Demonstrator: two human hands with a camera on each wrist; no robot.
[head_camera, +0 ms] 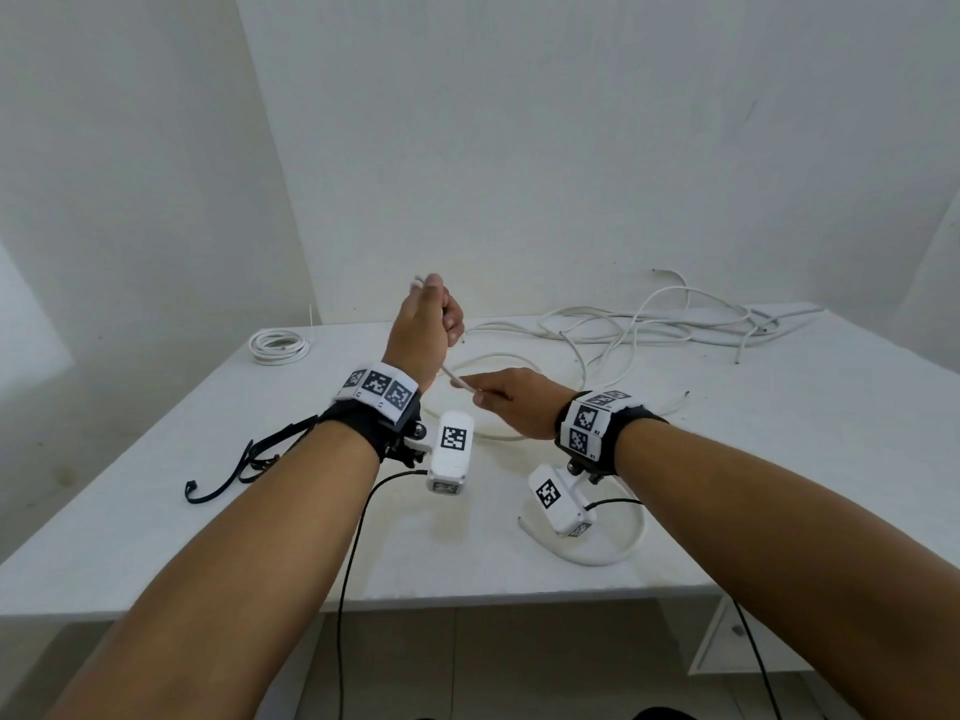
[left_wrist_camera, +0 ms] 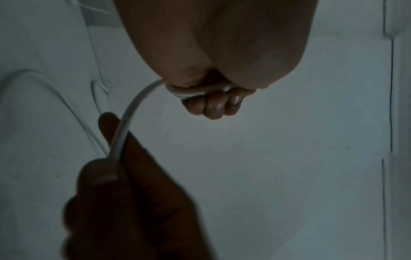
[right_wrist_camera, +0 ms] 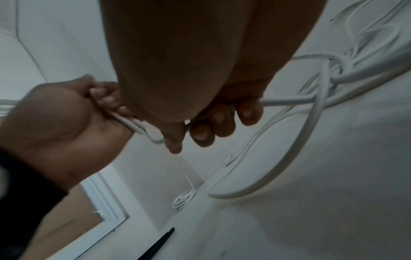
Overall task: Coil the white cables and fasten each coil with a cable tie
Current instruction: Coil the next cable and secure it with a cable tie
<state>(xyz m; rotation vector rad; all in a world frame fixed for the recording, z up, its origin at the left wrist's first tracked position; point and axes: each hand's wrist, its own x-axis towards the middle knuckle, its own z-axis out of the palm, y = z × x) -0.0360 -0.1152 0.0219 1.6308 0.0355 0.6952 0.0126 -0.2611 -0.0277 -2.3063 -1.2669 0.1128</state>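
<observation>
Light, springy white cable [head_camera: 460, 383] gripped near its end in closed left hand [head_camera: 426, 324] and right hand [head_camera: 514, 402] above bench [head_camera: 779, 459] (rest trailing behind), best fed hand-over-hand.

Bare white room set up as a recording workstation

Plain white walls [head_camera: 571, 148] meet in a corner behind a white table [head_camera: 779, 459] holding loose white cables [head_camera: 675, 324] and one tied coil [head_camera: 279, 346]; both wrists carry marker-tagged bands with cameras [head_camera: 451, 452], their black leads hanging off the table edge.
</observation>
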